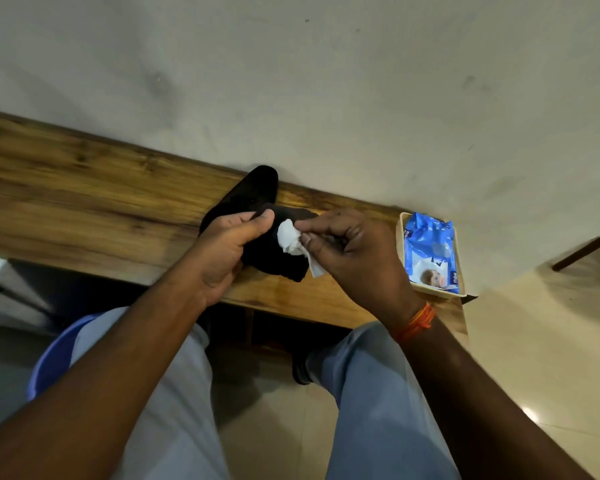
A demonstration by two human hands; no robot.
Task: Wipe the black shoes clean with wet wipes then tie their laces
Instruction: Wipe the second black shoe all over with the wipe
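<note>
Left hand [227,244] grips black shoe [274,254] over wooden table [84,188]; right hand [347,251] pinches crumpled wet wipe [289,239] against it. Wipes pack [430,251] in tray [401,223] by beige wall [326,81]; tiled floor [534,375].

A wooden table [84,188] stands against a pale wall [326,81], above a tiled floor [534,375].

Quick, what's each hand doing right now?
Left hand: grips the black shoe.
Right hand: pinches a white wipe against the shoe.
</note>
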